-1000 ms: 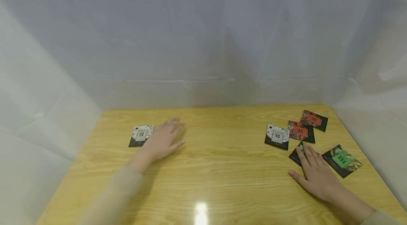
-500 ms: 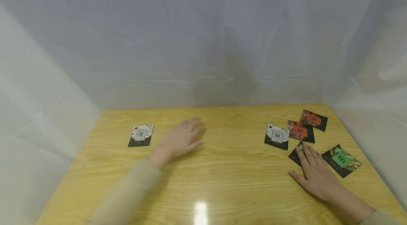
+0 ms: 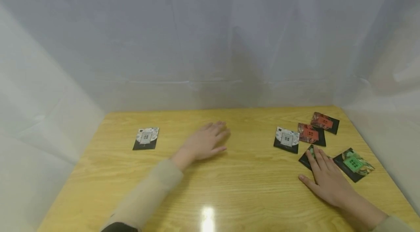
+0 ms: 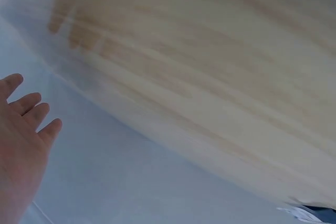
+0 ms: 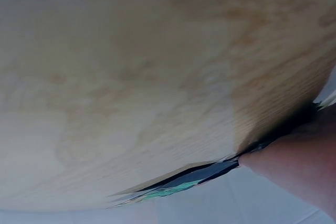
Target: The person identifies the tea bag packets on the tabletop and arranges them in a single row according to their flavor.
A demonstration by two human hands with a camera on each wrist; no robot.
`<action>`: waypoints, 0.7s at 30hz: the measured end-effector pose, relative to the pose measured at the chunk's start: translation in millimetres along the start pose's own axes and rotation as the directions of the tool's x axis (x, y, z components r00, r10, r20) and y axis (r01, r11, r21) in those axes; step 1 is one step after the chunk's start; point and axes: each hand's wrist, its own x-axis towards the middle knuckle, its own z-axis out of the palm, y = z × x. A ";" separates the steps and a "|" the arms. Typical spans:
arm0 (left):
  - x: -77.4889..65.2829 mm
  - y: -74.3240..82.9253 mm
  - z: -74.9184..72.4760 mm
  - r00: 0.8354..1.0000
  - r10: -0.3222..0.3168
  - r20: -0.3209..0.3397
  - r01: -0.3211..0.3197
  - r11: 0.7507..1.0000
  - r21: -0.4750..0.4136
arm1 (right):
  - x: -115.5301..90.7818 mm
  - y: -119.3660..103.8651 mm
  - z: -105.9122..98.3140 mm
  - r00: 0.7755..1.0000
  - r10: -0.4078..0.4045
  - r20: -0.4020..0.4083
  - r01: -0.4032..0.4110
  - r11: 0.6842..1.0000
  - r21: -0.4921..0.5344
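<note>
My left hand (image 3: 205, 141) is over the middle of the wooden table with its fingers spread and nothing held. In the left wrist view the same hand (image 4: 23, 145) shows loosely extended fingers above the wood. Straight fingers of my right hand (image 3: 328, 181) rest on a black-and-green packet (image 3: 305, 160), covering most of it. A second green packet (image 3: 353, 164) lies just right of that hand. Beyond the fingers are a white-and-black packet (image 3: 286, 140) and two red-and-black packets, the nearer (image 3: 311, 134) touching or slightly under the farther (image 3: 325, 122).
Another white-and-black packet (image 3: 146, 138) lies alone on the left part of the table (image 3: 249, 188). White sheeting (image 3: 210, 42) rises behind the table and along both sides.
My left hand has moved right, away from the lone white-and-black packet, toward the middle of the table. The right hand stays in place on the green packet.
</note>
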 end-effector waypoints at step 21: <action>52.3 54.3 -11.4 0.993 0.096 0.072 -0.101 0.993 0.067 | -0.3 1.1 -0.2 1.000 -0.001 0.003 0.001 1.000 0.031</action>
